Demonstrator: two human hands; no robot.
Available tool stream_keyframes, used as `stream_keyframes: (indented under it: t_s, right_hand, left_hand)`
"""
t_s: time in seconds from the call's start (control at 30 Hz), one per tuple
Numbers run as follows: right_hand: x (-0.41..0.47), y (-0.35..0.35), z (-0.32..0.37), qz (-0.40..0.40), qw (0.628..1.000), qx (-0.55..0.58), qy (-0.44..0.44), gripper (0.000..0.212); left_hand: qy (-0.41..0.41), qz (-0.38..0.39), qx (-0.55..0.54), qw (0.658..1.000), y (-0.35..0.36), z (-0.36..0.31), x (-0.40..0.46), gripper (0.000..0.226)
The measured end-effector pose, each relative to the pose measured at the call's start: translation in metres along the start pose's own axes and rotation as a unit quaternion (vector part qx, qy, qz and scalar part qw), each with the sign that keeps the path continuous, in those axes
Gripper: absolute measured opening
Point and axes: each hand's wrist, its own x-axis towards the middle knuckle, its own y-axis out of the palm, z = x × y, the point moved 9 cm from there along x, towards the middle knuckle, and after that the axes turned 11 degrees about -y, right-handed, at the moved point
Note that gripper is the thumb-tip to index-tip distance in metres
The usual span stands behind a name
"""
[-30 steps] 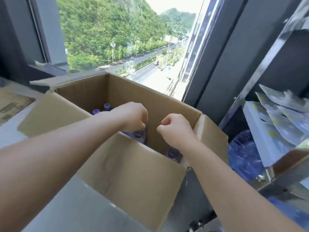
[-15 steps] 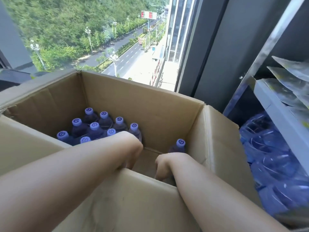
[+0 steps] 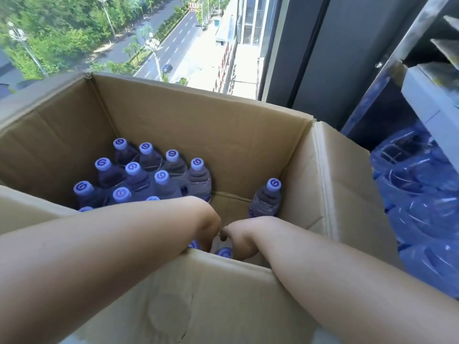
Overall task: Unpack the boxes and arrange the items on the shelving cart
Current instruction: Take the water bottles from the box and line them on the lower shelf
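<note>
An open cardboard box holds several purple-capped water bottles clustered at its left. One bottle stands alone by the right wall. Both my arms reach down over the near wall. My left hand and my right hand are close together low in the box, over two bottle caps, one between the hands and one under the left. The near wall hides my fingertips, so any grip is unclear. The shelving cart stands at the right.
The cart's metal post rises right of the box. Blue shrink-wrapped bottle packs lie on its lower level, flat packets above. A window with a dark frame is behind the box.
Both hands went from above the box rim down into it and now sit lower and closer together. The view has tilted down, showing more bottles.
</note>
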Motion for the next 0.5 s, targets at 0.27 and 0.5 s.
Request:
stream_keyframes:
  t_s: [0.27,0.5]
  right_hand:
    - [0.001,-0.012,0.012,-0.072,0.996,-0.017,-0.057,0.057]
    - [-0.003,-0.013,0.016,-0.086,0.993,-0.056,-0.062,0.040]
  left_hand:
    - [-0.015,-0.070,-0.029,0.997,-0.026,0.010,-0.018,0.044]
    - [-0.055,-0.054,-0.023,0.997,-0.027,0.012,-0.028,0.047]
